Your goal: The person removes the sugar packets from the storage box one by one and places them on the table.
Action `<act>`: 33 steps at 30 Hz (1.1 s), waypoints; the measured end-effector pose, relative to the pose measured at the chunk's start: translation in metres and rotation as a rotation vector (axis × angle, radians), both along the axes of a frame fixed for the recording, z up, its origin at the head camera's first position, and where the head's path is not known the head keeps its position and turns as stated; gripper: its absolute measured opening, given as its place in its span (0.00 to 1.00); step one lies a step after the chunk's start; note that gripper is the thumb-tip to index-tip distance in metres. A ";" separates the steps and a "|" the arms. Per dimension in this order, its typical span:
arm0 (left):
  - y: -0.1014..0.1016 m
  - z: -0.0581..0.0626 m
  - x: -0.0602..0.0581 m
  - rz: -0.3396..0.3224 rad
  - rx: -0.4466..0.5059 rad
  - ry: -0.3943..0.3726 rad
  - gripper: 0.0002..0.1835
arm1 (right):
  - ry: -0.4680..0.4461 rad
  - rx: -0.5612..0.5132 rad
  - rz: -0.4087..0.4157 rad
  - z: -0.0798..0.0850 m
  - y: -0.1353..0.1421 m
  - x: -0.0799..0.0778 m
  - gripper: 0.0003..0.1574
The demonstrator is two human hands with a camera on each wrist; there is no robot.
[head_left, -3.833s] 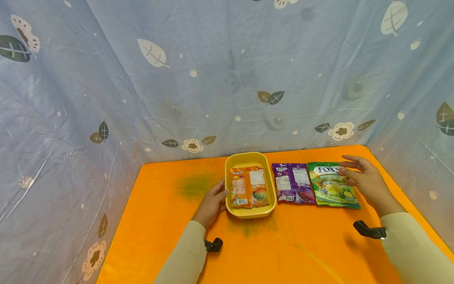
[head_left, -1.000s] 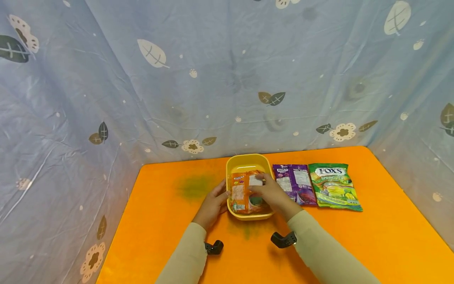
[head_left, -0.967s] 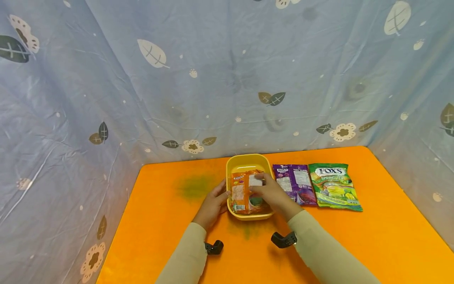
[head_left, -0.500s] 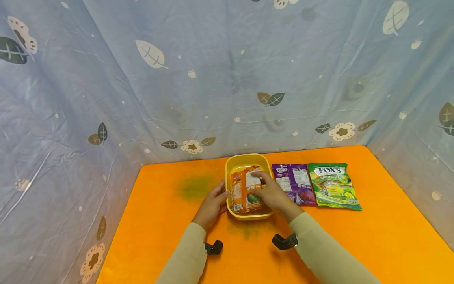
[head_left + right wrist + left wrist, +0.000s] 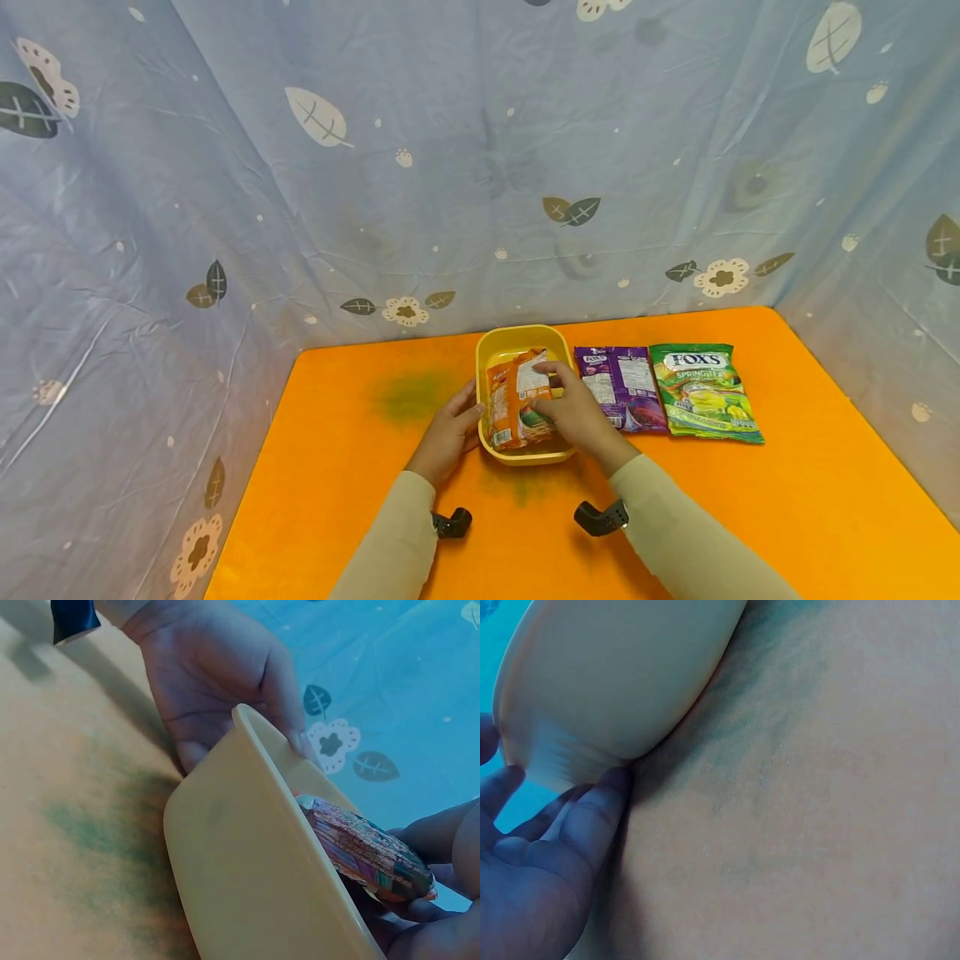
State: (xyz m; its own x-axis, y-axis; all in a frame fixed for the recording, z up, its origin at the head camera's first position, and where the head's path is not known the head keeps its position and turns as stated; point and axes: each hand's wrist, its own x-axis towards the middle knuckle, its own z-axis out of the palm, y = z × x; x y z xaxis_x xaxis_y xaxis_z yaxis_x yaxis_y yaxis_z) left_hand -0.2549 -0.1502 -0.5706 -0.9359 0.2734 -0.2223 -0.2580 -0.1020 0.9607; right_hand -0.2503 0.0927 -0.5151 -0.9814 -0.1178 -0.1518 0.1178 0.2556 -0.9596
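A yellow plastic tub (image 5: 525, 457) stands near the back of the orange table. My left hand (image 5: 448, 433) holds its left side, thumb at the rim and fingers against the outer wall. In the left wrist view those fingertips (image 5: 613, 778) touch the tub's wall low down. An orange candy bag (image 5: 513, 408) is inside, its right side tilted up. My right hand (image 5: 581, 412) reaches over the right rim and pinches that raised side. The right wrist view shows the orange bag (image 5: 367, 847) on edge between thumb and fingers.
Right of the tub a purple candy bag (image 5: 622, 387) lies flat, partly behind my right hand. Beside it lies a green Fox's Spring Tea bag (image 5: 707, 396). A blue-grey patterned curtain (image 5: 450, 167) surrounds the table's back and sides.
My right hand has come from the green bag into the tub and taken hold of the orange bag. That bag's right side has risen off the bottom. My left hand stays at the tub.
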 end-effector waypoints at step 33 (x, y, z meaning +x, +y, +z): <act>0.000 0.001 0.002 0.004 0.011 0.002 0.36 | 0.044 -0.268 -0.015 -0.008 0.012 0.001 0.35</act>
